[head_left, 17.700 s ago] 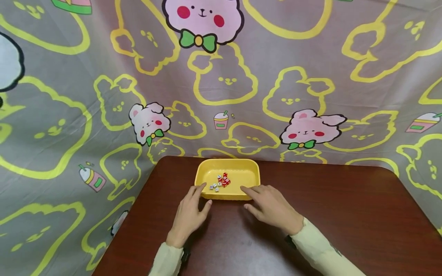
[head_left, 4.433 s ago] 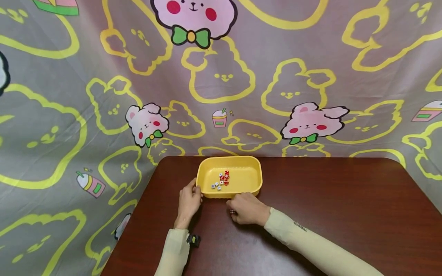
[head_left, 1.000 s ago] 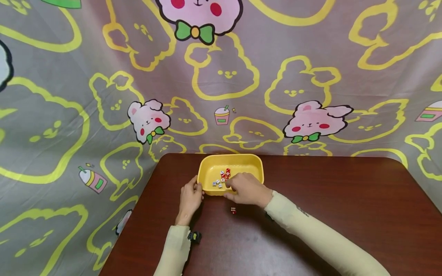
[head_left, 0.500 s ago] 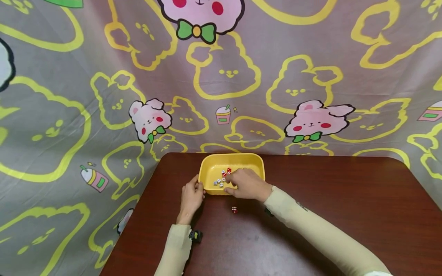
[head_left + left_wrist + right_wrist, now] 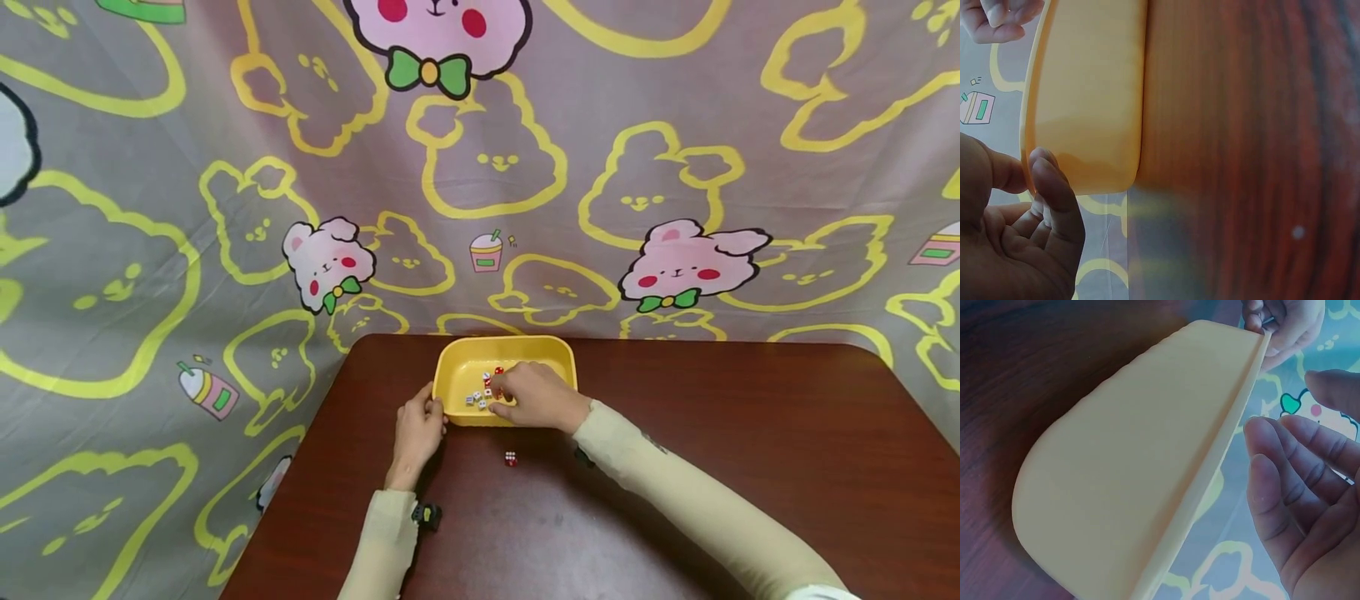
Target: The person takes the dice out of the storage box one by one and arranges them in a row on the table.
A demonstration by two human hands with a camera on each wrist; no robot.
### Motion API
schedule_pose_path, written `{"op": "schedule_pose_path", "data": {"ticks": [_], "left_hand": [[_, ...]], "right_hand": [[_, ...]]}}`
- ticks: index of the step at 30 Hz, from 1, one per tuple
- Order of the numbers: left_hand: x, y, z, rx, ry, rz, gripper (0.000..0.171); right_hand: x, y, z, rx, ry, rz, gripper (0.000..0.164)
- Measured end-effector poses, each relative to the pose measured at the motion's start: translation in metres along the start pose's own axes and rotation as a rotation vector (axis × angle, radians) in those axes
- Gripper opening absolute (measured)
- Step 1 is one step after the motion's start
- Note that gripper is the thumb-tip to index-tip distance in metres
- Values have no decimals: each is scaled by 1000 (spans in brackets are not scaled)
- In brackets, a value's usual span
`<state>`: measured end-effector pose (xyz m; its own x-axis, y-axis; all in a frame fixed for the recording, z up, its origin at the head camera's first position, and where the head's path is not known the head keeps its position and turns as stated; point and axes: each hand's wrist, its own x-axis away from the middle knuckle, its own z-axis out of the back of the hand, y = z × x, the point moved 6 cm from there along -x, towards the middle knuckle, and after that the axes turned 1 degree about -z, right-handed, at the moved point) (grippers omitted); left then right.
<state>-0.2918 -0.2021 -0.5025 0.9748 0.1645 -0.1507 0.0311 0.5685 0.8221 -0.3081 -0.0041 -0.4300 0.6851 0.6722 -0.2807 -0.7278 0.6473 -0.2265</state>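
A yellow plastic tray [image 5: 472,421] holds several small white dice [image 5: 477,397] and red dice [image 5: 498,370]. My left hand [image 5: 417,429] pinches its left front rim between thumb and fingers, seen closer in the left wrist view at the tray corner [image 5: 1085,181]. Over the front edge, my right hand [image 5: 545,397] reaches down among the dice and hides some of them. In the right wrist view this hand [image 5: 1310,494] has loosely bent fingers, the thumb apart, and nothing visible between them. One red die [image 5: 511,458] sits on the table in front of the tray.
The dark reddish-brown table [image 5: 720,433] extends right of the tray and toward me. Behind and to the left hangs a grey curtain [image 5: 525,192] printed with cartoon bears and rabbits. A black wrist device [image 5: 427,517] is on the left wrist.
Earlier my right hand placed a red die on the table before the tray; since then it has moved into the tray, over the dice. My left hand took hold of the rim and stays there.
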Motion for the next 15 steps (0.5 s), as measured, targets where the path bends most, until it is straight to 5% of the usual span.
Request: {"op": "schedule_pose_path", "data": {"ticks": [15], "left_hand": [[0, -1, 0, -8, -3, 10, 47]], "right_hand": [[-10, 3, 2, 0, -3, 17, 20]]}}
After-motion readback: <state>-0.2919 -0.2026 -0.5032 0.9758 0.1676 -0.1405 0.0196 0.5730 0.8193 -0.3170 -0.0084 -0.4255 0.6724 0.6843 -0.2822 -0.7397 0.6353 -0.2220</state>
